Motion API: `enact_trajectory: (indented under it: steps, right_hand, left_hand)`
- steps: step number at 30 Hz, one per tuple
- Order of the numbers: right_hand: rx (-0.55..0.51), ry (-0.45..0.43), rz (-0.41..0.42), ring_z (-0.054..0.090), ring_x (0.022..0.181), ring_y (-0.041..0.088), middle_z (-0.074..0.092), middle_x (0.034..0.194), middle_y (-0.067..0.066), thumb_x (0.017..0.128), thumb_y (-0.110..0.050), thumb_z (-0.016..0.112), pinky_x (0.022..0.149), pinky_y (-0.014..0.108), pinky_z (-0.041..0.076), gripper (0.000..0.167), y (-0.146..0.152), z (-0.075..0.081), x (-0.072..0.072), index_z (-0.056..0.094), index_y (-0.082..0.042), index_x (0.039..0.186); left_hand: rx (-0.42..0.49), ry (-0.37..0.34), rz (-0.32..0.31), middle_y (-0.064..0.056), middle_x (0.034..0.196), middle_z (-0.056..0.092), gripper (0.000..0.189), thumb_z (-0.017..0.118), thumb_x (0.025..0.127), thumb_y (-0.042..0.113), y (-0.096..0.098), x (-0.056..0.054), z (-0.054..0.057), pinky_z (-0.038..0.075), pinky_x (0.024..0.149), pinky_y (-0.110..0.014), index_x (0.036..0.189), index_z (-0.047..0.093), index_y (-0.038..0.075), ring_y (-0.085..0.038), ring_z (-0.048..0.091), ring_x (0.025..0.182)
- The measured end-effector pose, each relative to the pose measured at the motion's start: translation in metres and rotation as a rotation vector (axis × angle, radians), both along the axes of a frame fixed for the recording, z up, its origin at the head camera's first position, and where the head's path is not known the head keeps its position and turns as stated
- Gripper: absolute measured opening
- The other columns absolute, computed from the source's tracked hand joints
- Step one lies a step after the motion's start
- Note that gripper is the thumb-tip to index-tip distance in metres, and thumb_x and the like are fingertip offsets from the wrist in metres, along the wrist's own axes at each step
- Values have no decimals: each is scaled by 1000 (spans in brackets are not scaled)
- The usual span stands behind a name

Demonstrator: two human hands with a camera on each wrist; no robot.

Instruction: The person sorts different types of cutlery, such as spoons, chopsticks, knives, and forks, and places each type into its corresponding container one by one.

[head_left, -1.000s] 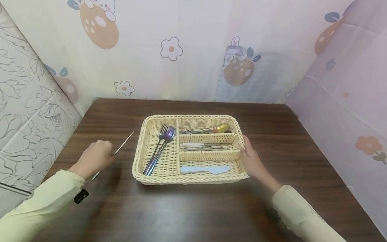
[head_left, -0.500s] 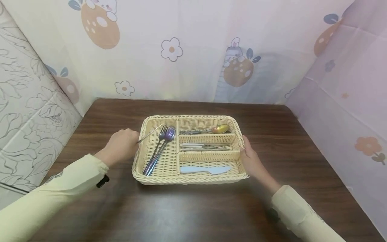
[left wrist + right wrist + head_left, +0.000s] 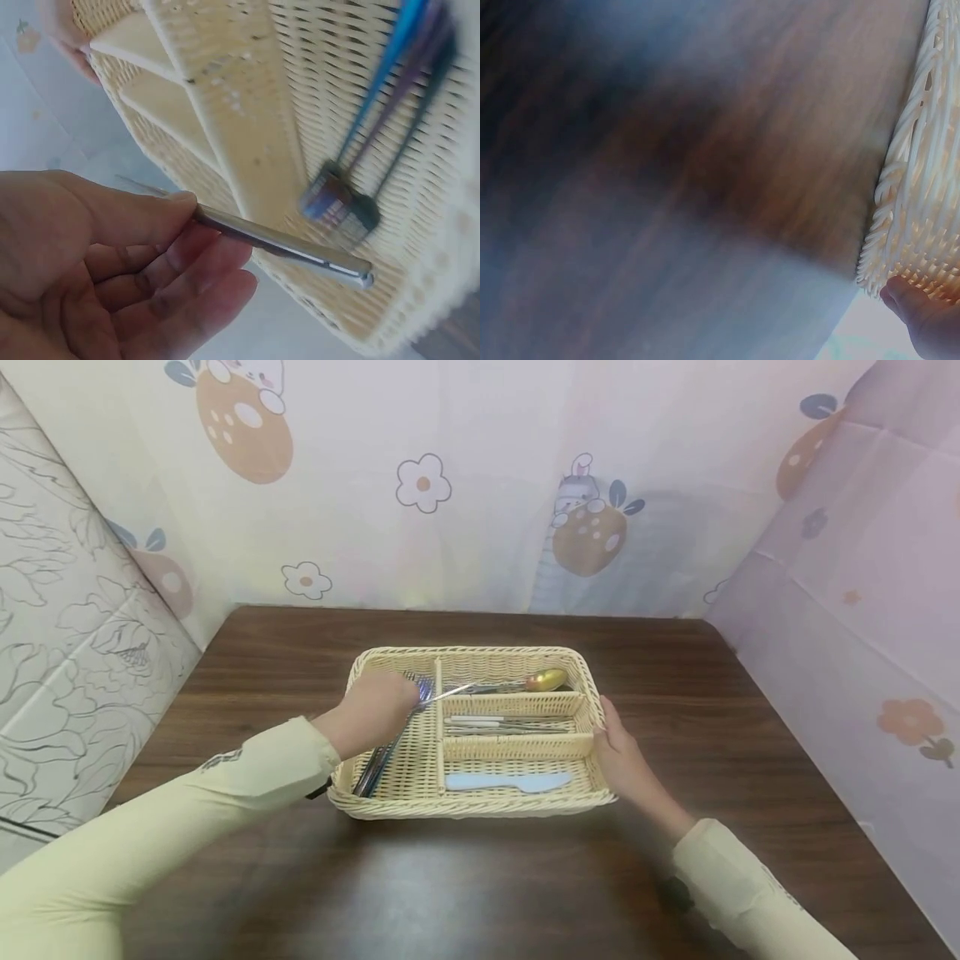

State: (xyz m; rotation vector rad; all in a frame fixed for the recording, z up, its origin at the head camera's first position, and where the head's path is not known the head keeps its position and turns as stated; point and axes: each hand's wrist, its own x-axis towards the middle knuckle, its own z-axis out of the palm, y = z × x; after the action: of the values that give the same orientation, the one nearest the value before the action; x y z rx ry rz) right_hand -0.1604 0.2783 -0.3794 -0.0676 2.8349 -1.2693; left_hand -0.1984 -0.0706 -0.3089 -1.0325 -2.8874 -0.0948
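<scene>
My left hand (image 3: 375, 712) pinches a slim silver utensil (image 3: 281, 241) between thumb and fingers, over the left compartment of a cream woven cutlery basket (image 3: 480, 810). The utensil has a rounded near end and tapers toward its far end, which crosses above the divider in the head view. Under the hand lie dark and purple-blue forks (image 3: 377, 770), partly hidden. My right hand (image 3: 621, 756) grips the basket's right end; its thumb shows at the rim in the right wrist view. A gold-headed spoon (image 3: 547, 680), slim pieces with white ends (image 3: 480, 721) and a pale blue knife (image 3: 510, 782) occupy the right-hand compartments.
The basket is over a dark brown wooden table (image 3: 675, 677), divided into one tall left compartment and three narrow ones at right. Printed curtains (image 3: 480, 552) hang behind the table and along both sides.
My left hand has moved right from the bare table, past the basket's left rim, to above the forks, carrying the silver utensil. The right hand and basket have stayed in place.
</scene>
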Motion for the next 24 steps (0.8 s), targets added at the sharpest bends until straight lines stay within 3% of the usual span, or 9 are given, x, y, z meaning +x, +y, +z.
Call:
enact_trajectory:
  steps: [6, 12, 17, 24]
  right_hand:
    - [-1, 13, 9, 18, 137, 44, 16, 150, 31, 102, -11, 28, 109, 54, 14, 56, -1, 3, -1, 3, -2, 151]
    - [7, 3, -2, 17, 136, 46, 15, 150, 31, 102, -11, 27, 109, 55, 14, 56, -1, 3, 0, 2, -2, 151]
    - [3, -4, -1, 16, 137, 45, 14, 150, 31, 102, -11, 27, 109, 55, 13, 56, 0, 0, 1, 2, -2, 151]
    - [-1, -1, -2, 18, 136, 46, 16, 149, 32, 102, -12, 27, 109, 55, 14, 56, 0, 1, 2, 2, -2, 151]
  left_hand:
    - [-63, -82, -37, -1, 67, 56, 16, 60, 81, -8, 31, -9, 5, 43, 47, -27, 76, 60, 8, -14, 47, 56]
    - [-94, -113, -100, 1, 69, 56, 12, 60, 89, 0, 64, -17, 10, 47, 54, -26, 81, 61, 9, -12, 48, 61]
    - [-99, -147, -188, -1, 74, 60, 13, 56, 89, -4, 86, -22, 8, 48, 61, -26, 86, 63, 7, -13, 50, 64]
    - [-79, -229, -232, -1, 79, 59, 12, 58, 88, -5, 104, -28, 4, 47, 69, -25, 91, 63, 5, -14, 52, 71]
